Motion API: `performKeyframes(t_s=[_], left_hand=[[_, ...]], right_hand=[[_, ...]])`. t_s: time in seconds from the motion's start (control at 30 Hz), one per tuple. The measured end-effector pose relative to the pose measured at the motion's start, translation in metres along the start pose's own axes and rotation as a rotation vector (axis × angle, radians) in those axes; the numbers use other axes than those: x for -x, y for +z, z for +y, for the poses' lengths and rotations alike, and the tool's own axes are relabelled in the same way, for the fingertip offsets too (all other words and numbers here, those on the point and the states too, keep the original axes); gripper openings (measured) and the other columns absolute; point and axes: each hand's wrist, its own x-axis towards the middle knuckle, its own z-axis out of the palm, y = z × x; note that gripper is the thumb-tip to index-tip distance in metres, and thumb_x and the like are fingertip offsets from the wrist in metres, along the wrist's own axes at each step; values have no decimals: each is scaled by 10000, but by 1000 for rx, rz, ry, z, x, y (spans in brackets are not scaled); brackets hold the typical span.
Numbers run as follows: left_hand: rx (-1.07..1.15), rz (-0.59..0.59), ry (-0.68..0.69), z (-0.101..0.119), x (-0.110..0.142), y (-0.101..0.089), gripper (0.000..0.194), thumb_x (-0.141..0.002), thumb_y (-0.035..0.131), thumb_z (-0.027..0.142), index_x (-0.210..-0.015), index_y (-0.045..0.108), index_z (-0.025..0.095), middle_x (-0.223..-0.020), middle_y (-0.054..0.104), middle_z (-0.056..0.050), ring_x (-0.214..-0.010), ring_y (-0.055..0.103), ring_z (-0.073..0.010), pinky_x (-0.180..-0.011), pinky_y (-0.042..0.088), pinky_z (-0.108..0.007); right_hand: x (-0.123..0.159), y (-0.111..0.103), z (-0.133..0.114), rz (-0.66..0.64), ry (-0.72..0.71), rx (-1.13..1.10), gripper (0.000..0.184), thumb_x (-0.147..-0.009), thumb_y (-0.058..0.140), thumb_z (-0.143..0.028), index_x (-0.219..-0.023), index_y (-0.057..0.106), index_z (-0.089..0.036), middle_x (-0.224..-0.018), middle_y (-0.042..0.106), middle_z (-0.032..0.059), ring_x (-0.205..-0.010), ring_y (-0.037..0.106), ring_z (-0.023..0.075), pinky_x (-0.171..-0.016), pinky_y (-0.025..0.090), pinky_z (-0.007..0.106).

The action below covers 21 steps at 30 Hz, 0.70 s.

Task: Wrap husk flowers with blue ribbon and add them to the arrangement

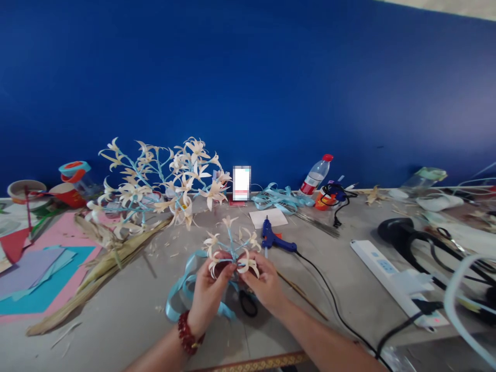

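I have the flower spray (233, 251) at front centre, held up over the table (135, 305). I judge it light, its thin pale petals fragile, its blue stems bendable but firmer, so I'd take hold low, where they meet. The left hand (212, 292) and right hand (265, 283) face each other there, forearms angled inward, fingertips pinched around the stems, a black handle (248, 304) just below.
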Motion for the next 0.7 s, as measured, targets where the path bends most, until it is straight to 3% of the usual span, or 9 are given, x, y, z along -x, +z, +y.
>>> performKeyframes(t_s=[0.27,0.5,0.7], left_hand=[[53,-58,-31,6,1,3,200,-762,713,362,-780,666,169,-732,671,-26,-703,630,-171,-680,520,-270],[160,17,-31,-4,0,-2,231,-753,728,397,-829,662,189,-767,680,-9,-714,627,-144,-702,512,-243],[177,49,-67,-2,1,0,282,-715,758,420,-834,667,182,-787,676,-16,-704,623,-139,-679,517,-238]], right_hand=[[0,4,12,-9,71,-113,258,-669,820,-360,-800,659,-206,-687,603,-22,-531,520,100,-503,455,217],[-5,-1,6,-23,107,-88,292,-766,727,-455,-912,683,-206,-744,653,12,-601,588,135,-560,496,244],[-7,-3,9,2,125,-110,342,-771,696,-521,-816,666,-183,-640,605,-14,-518,544,104,-499,465,221]])
